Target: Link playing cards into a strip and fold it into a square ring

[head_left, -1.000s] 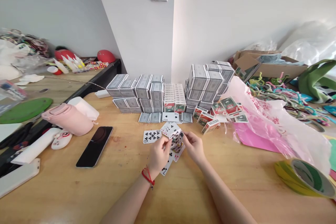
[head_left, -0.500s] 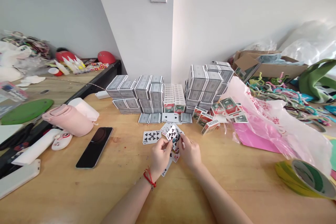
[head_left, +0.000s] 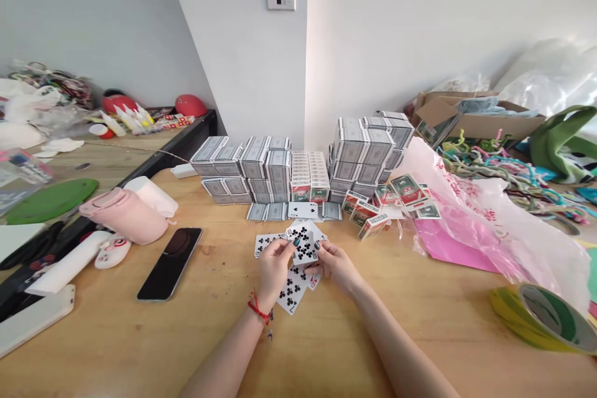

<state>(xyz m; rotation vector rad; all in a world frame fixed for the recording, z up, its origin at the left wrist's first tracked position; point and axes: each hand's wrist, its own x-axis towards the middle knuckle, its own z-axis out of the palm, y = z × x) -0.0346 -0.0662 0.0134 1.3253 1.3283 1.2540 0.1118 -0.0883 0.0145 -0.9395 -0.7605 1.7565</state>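
Note:
A ten of clubs playing card (head_left: 304, 245) is pinched between my two hands above the table. My left hand (head_left: 274, 264) grips its left side with thumb and fingers, and my right hand (head_left: 336, 265) grips its right side. Whether more cards lie behind it I cannot tell. Beneath it a seven of clubs (head_left: 290, 294) lies face up, partly over a red-marked card (head_left: 315, 280). Left of these a black-suited card (head_left: 265, 241) lies partly behind my left hand. Farther back a two of spades (head_left: 303, 210) rests face up among face-down cards (head_left: 332, 211).
Stacked grey-backed card blocks (head_left: 265, 165) and card boxes (head_left: 310, 177) stand at the back. Loose card boxes (head_left: 364, 211) lie to their right. A phone (head_left: 170, 264) and pink bottle (head_left: 125, 214) are left; pink plastic (head_left: 471, 224) and a tape roll (head_left: 541, 317) are right.
The ten of clubs has turned from tilted to nearly upright and flatter to view. My hands have moved slightly apart, and more of the seven of clubs shows below.

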